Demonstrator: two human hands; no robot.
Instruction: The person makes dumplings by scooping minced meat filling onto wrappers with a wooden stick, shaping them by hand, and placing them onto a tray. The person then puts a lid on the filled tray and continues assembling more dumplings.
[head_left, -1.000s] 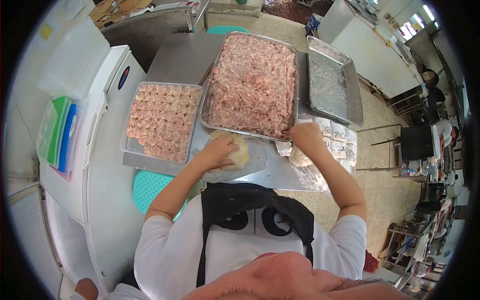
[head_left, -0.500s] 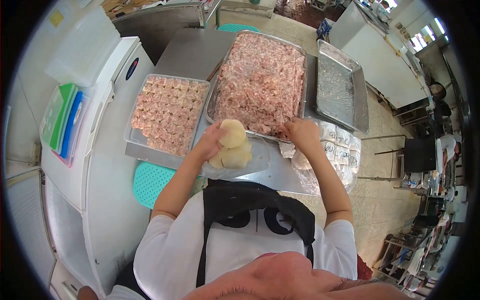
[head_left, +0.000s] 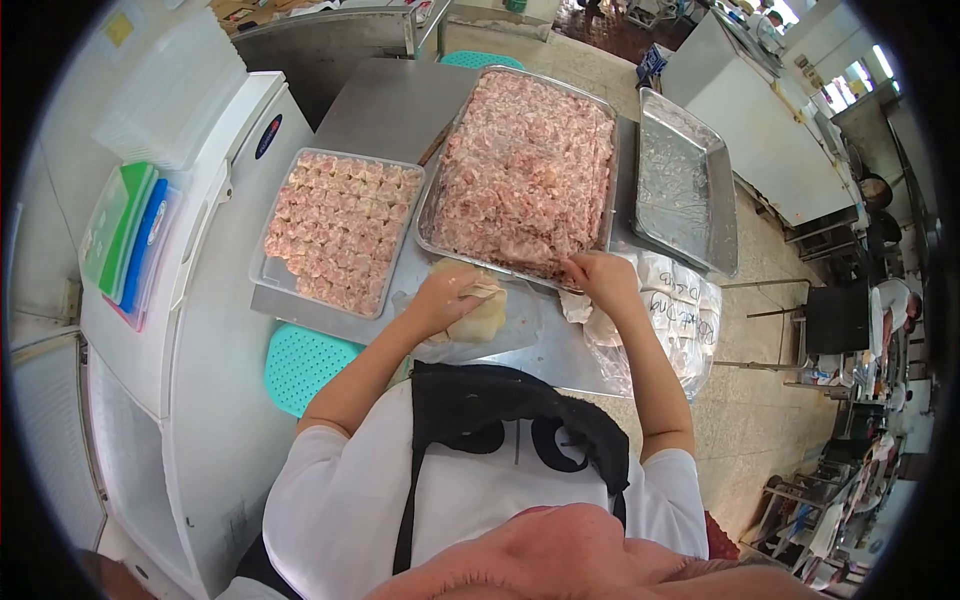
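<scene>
My left hand [head_left: 445,298] is closed round a pale, round dough wrapper, just above a stack of similar wrappers [head_left: 480,320] on a clear plastic sheet. My right hand [head_left: 603,278] is at the near right corner of the large metal tray [head_left: 428,243], its fingers pinched together; whatever they hold is too small to make out. Ground meat [head_left: 530,160] fills that tray in a heap. Left of it, a clear plastic tray [head_left: 262,272] holds rows of small meat-filled dumplings [head_left: 345,225].
An empty-looking metal tray [head_left: 680,180] lies at the table's right. White packages in plastic [head_left: 675,310] sit near my right forearm. A turquoise perforated stool [head_left: 305,368] is below the table's left edge. A white freezer [head_left: 215,330] stands left. Another person [head_left: 900,300] is far right.
My left hand has lifted a wrapper off the stack, and its fingers have since folded round it. My right hand has come from beside the packages to the meat tray's corner.
</scene>
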